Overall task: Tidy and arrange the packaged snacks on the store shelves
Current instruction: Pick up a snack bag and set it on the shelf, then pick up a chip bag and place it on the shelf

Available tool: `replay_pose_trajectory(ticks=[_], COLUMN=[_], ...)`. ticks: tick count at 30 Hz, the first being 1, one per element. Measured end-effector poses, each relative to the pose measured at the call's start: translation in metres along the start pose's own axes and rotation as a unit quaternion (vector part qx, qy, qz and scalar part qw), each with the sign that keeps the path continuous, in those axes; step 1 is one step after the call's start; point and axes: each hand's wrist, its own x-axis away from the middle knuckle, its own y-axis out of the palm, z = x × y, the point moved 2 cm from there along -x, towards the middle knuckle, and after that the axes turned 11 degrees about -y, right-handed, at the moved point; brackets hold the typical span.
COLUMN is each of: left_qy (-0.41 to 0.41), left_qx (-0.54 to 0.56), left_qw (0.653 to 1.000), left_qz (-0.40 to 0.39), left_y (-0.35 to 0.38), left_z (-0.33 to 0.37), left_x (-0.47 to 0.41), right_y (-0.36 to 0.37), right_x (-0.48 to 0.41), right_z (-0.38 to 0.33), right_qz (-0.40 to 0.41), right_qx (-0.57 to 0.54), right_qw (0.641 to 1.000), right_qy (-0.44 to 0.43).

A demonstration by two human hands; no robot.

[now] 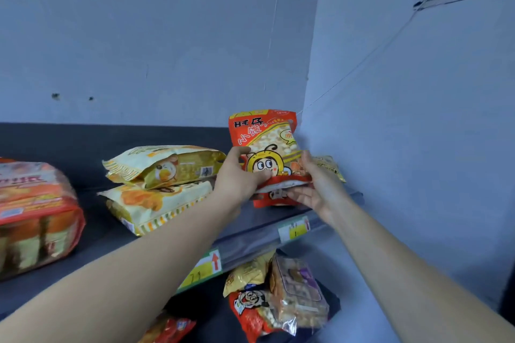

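Orange snack bag (264, 142) stands upright at the right end of the top shelf (94, 245), by the wall, gripped by the left hand (239, 175) and right hand (317, 189). Yellow bags (158, 184) lie askew and the lower packets (278, 298) look jumbled, so much seems left.

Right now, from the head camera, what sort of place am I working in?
Probably a shop's snack aisle: a dark metal shelf carries yellow-green price tags on its front edge, stacked yellow snack bags lie on it, and the left hand and right hand hold a red-orange cartoon-bee snack bag upright.
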Motion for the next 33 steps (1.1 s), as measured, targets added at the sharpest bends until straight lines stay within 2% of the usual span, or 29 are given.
replay_pose_trajectory(ticks=[2,6,9,13,19,23,27,29,33], left_qy=[-0.024,-0.056,-0.076,-0.088,-0.078,-0.08,-0.089,-0.093,-0.092], left_qx=[0.045,0.044,0.03,-0.018,-0.127,-0.19,-0.204,-0.208,-0.233], left_qw=[0.999,0.996,0.995,0.991,0.98,0.968,0.965,0.965,0.961], left_qz=[0.017,0.045,0.065,0.098,0.131,0.141,0.137,0.13,0.115], left_y=[0.01,0.031,0.044,0.054,0.06,0.059,0.057,0.055,0.051], left_z=[-0.002,-0.005,-0.008,-0.015,-0.023,-0.026,-0.029,-0.03,-0.03], left_x=[-0.018,-0.056,-0.084,-0.114,-0.137,-0.141,-0.137,-0.132,-0.12], right_y=[-0.013,-0.057,-0.086,-0.113,-0.12,-0.125,-0.126,-0.122,-0.111], right_x=[-0.028,-0.096,-0.134,-0.166,-0.184,-0.19,-0.191,-0.185,-0.165], right_z=[0.001,0.008,0.018,0.035,0.052,0.06,0.062,0.059,0.043], right_qz=[0.025,0.125,0.135,0.124,0.051,0.088,0.145,0.167,0.191], right_qx=[0.058,0.194,0.31,0.415,0.396,0.445,0.428,0.437,0.428], right_qw=[0.998,0.97,0.936,0.9,0.917,0.891,0.892,0.883,0.862], right_qy=[-0.005,-0.077,-0.094,-0.042,0.007,0.005,-0.006,-0.043,-0.196])
